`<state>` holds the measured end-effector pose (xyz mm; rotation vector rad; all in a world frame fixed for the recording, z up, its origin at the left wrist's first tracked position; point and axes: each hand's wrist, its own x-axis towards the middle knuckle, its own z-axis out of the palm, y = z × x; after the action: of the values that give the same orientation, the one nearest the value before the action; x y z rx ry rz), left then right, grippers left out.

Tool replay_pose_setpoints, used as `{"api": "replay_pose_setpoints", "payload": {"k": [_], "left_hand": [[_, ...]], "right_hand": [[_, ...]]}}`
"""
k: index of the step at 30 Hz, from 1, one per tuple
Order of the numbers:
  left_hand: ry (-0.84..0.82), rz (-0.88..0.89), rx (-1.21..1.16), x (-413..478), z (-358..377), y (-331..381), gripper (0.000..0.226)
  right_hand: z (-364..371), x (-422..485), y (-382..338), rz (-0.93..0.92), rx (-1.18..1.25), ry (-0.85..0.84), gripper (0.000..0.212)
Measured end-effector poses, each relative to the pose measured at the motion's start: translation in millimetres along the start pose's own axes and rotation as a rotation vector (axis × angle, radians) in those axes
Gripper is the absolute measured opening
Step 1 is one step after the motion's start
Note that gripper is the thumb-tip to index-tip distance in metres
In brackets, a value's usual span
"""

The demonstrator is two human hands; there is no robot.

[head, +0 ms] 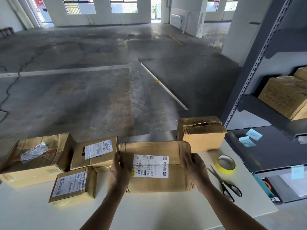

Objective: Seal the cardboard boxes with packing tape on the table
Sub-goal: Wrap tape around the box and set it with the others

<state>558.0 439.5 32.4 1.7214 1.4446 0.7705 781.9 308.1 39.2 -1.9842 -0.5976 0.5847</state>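
A flat cardboard box (152, 148) with a white shipping label lies in the middle of the white table (149, 211). My left hand (118, 171) grips its left end and my right hand (195, 170) grips its right end. A roll of yellow packing tape (225, 164) lies flat on the table just right of my right hand. Black-handled scissors (224, 185) lie in front of the roll.
Three labelled boxes sit left: a large one (34, 156), a middle one (94, 151) and a small one (73, 186). A torn-topped box (201, 131) stands at the far right edge. A grey metal shelf (269, 146) with boxes stands to the right.
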Motion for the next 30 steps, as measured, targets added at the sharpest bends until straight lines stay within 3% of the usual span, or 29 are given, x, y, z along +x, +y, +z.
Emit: {"api": "replay_pose_setpoints", "payload": {"k": [2, 4, 9, 13, 17, 19, 21, 23, 26, 28, 30], "left_hand": [[-0.03, 0.019, -0.121, -1, -2, -3, 0.053], [-0.051, 0.01, -0.252, -4, -2, -4, 0.065], [-0.056, -0.076, -0.386, -15, -4, 3, 0.06], [-0.062, -0.158, -0.325, -18, -5, 0, 0.045], [-0.086, -0.174, -0.185, -17, -4, -1, 0.045], [-0.063, -0.1, -0.06, -15, 0, -4, 0.043], [-0.05, 0.023, 0.101, -13, 5, -5, 0.055], [-0.059, 0.282, 0.409, -8, 13, -7, 0.063], [-0.191, 0.635, 0.665, -6, 30, -9, 0.061], [-0.258, 0.726, 0.727, -10, 39, -6, 0.057], [-0.29, 0.738, 0.776, -12, 42, -6, 0.056]], "right_hand": [[-2, -4, -3, 0.017, 0.131, -0.03, 0.07], [-2, -6, -2, 0.062, 0.255, -0.046, 0.07], [-2, -7, 9, 0.132, 0.337, -0.04, 0.053], [-3, -10, 18, 0.125, 0.343, -0.045, 0.03], [-4, -10, 12, 0.091, 0.226, -0.057, 0.042], [-1, -11, 7, 0.001, -0.025, -0.023, 0.05], [5, -12, 4, -0.253, -0.418, 0.018, 0.059], [13, -12, 2, -0.518, -0.767, -0.055, 0.068], [29, -16, -4, -0.599, -0.866, -0.31, 0.085], [42, -22, -5, -0.65, -0.846, -0.386, 0.092], [52, -26, -2, -0.667, -0.87, -0.426, 0.083]]}}
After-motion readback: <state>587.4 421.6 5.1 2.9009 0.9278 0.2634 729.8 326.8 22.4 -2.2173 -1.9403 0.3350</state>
